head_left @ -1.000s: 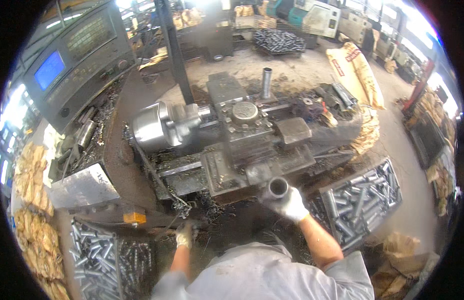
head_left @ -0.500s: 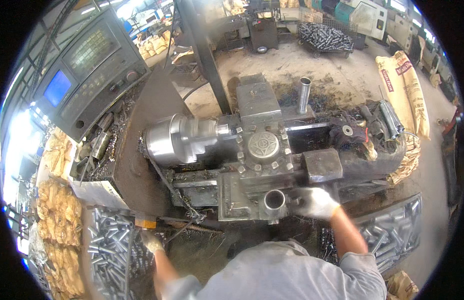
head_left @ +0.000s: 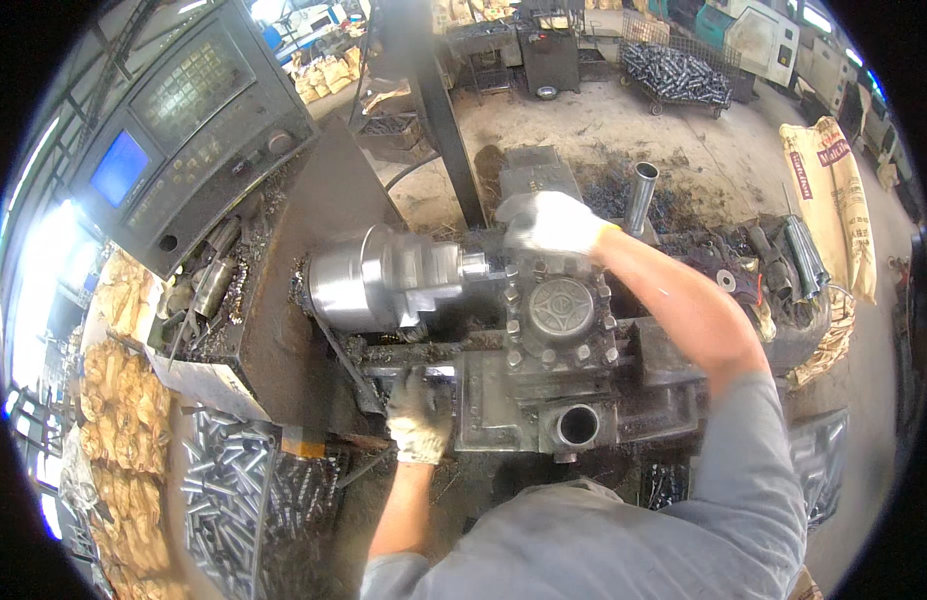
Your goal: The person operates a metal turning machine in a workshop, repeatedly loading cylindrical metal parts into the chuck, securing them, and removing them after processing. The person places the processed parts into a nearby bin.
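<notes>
My right hand [head_left: 554, 222], in a white glove, reaches across the square turret [head_left: 561, 310] of a lathe. It rests at the rear block [head_left: 537, 168], fingers curled downward; whatever they grip is hidden. Left of it, the shiny chuck [head_left: 346, 285] holds a short metal piece [head_left: 474, 265], and the jaws look blurred. My left hand [head_left: 420, 420] wears a glove with dark, dirty fingers, stretched out over the front bed rail [head_left: 439, 371] beside the carriage; I see nothing held in it. A tube-shaped socket [head_left: 578, 426] stands at the carriage front.
A control panel [head_left: 174, 130] with a blue screen stands at left. Cut metal tubes [head_left: 219, 490] fill a bin below it. An upright tube [head_left: 640, 195] stands behind the turret. Rods and rags lie on the tailstock end [head_left: 784, 260]. A wire cart [head_left: 674, 75] of parts is farther back.
My right hand has gone from beside the front socket to the rear block behind the turret. My left hand has come up from the tube bin to the front rail. The view has shifted slightly.
</notes>
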The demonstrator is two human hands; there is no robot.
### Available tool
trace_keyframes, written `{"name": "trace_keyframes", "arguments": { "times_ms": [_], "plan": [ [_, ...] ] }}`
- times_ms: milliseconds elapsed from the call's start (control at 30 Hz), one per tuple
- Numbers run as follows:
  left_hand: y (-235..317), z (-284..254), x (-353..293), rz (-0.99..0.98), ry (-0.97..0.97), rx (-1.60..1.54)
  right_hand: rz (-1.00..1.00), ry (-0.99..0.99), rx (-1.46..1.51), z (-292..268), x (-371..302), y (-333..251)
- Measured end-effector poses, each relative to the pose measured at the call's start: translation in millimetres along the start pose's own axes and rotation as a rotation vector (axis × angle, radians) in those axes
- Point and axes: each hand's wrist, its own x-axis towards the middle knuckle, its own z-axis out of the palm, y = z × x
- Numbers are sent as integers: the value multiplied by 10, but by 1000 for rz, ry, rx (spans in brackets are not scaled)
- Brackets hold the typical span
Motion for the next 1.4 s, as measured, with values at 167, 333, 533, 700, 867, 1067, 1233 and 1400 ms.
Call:
{"name": "trace_keyframes", "arguments": {
  "times_ms": [167,333,533,700,867,1067,1233,1400],
  "plan": [
    [-25,-295,298,194,-182,-190,294,-616,-231,1075,1055,722],
    [-153,-633,434,271,-72,-164,67,-772,-644,684,1201,1715],
    [-335,-551,1583,330,-134,216,264,-677,-70,879,952,1129],
    [-500,-310,2149,344,-196,368,343,-782,-293,533,840,1325],
    [-598,-209,2575,415,-153,395,466,-860,-12,380,871,1154],
    [-638,-125,2843,271,-284,346,527,-699,-61,62,636,930],
    [-638,-123,2798,309,-214,304,876,33,119,-778,660,1120],
    [-632,-132,2741,250,-201,308,32,-679,-250,710,1014,161]
  ]
}}
